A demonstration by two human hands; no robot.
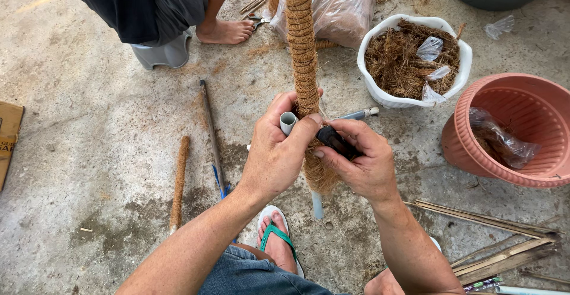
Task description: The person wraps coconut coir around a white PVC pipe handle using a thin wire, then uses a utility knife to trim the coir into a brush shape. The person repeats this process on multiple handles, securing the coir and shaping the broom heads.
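Two hands at a coir-wrapped pole over a concrete floor.

A thin coir stick (pixel 179 179) lies far left. The left hand (pixel 276 152) is closed around the coir-wrapped pole (pixel 304 63) and a short grey pipe (pixel 288 121); the right hand (pixel 359 164) pinches a small black tool (pixel 335 142) against the fibre. Right stand a white pot of coir (pixel 380 90) and a terracotta pot (pixel 522 170). If the left grip slackens, the winding could loosen and fray.

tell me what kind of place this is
Probably an outdoor yard or patio used for garden craft. The floor is bare stained concrete, a white pot holds coconut-type fibre, and a terracotta-coloured plastic pot sits beside it. The left hand and right hand grip a fibre-wrapped pole.
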